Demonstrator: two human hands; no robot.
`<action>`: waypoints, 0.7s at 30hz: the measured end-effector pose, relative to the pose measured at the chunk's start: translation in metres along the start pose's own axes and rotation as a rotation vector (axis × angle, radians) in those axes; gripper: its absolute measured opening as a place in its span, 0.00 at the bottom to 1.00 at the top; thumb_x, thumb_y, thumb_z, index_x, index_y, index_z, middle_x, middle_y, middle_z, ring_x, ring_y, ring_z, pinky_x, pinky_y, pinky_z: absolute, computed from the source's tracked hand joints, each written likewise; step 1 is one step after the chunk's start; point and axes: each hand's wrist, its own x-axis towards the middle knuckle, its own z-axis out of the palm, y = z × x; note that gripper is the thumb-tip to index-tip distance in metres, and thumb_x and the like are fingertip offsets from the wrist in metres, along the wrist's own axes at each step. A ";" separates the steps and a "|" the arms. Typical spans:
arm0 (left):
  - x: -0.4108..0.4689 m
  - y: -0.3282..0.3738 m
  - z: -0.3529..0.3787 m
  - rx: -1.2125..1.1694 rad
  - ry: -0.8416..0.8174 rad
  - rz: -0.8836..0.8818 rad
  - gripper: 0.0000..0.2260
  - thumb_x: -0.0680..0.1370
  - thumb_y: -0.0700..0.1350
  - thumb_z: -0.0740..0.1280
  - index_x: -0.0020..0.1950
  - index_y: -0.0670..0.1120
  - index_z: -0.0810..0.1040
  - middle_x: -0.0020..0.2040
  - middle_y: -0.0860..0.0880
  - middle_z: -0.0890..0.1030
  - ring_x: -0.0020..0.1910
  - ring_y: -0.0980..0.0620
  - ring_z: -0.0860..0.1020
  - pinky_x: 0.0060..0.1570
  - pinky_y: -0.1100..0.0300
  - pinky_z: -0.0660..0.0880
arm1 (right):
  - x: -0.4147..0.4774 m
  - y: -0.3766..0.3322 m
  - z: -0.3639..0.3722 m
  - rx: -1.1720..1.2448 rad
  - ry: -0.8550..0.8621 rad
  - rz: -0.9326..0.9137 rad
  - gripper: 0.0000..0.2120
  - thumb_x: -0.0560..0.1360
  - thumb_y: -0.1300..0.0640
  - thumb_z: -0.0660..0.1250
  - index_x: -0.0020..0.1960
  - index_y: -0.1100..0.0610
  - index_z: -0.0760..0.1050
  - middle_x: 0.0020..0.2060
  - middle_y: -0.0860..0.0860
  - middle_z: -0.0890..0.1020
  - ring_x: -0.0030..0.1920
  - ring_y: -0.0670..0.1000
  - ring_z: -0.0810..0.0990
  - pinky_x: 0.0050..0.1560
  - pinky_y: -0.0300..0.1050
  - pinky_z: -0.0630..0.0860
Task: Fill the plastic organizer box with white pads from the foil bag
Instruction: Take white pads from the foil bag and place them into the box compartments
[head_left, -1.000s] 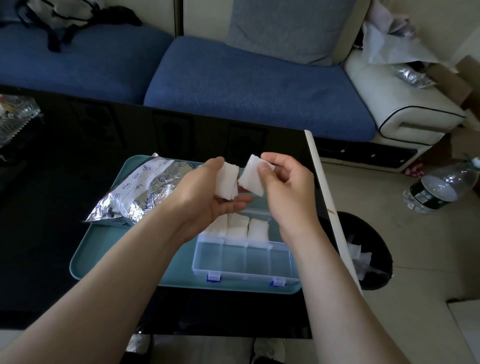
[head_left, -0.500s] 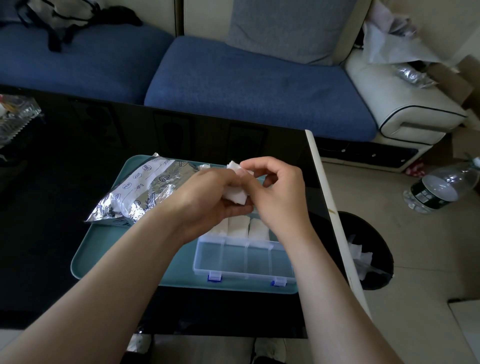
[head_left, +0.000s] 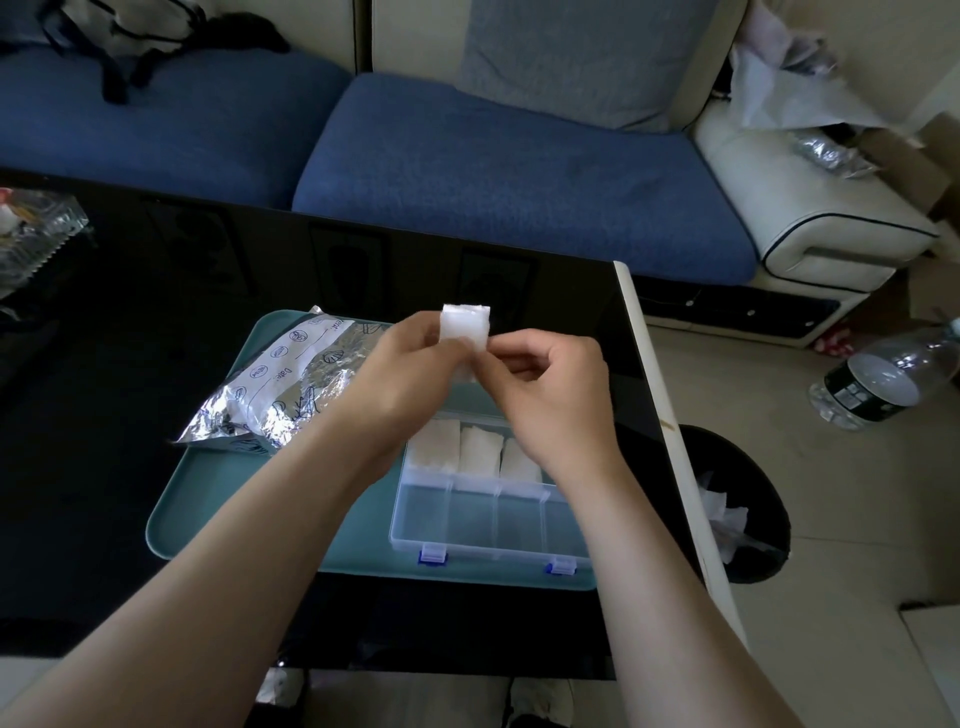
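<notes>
Organizer box (head_left: 488, 514) on the teal tray (head_left: 208, 509): the near row of compartments is empty, and three far ones each hold white pads (head_left: 480, 452). Above it, left hand (head_left: 400, 384) and right hand (head_left: 550, 395) pinch one pad stack (head_left: 465, 325), each grip closed on its lower part. Advisable: square the edges, then lower it upright into a vacant compartment. Foil bag (head_left: 280, 384) lies beyond, to the left.
</notes>
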 end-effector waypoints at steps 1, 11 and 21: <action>-0.002 0.001 0.001 0.011 -0.034 -0.002 0.11 0.82 0.48 0.67 0.63 0.47 0.80 0.58 0.47 0.85 0.60 0.47 0.83 0.64 0.44 0.79 | 0.000 -0.001 0.000 -0.008 0.005 -0.021 0.05 0.77 0.58 0.77 0.53 0.55 0.88 0.41 0.43 0.87 0.43 0.41 0.86 0.43 0.34 0.81; -0.010 0.016 0.001 -0.372 -0.182 -0.241 0.18 0.88 0.52 0.57 0.60 0.40 0.79 0.42 0.41 0.81 0.36 0.47 0.82 0.44 0.51 0.79 | -0.002 -0.005 -0.007 -0.058 -0.198 -0.018 0.22 0.63 0.49 0.86 0.55 0.43 0.85 0.67 0.38 0.79 0.72 0.39 0.73 0.69 0.43 0.70; -0.014 0.018 -0.003 -0.362 -0.374 -0.369 0.28 0.84 0.67 0.54 0.68 0.47 0.79 0.40 0.46 0.78 0.36 0.51 0.78 0.42 0.47 0.84 | -0.005 -0.012 -0.016 0.127 -0.297 0.028 0.16 0.65 0.57 0.87 0.48 0.54 0.84 0.61 0.42 0.85 0.60 0.44 0.85 0.61 0.49 0.83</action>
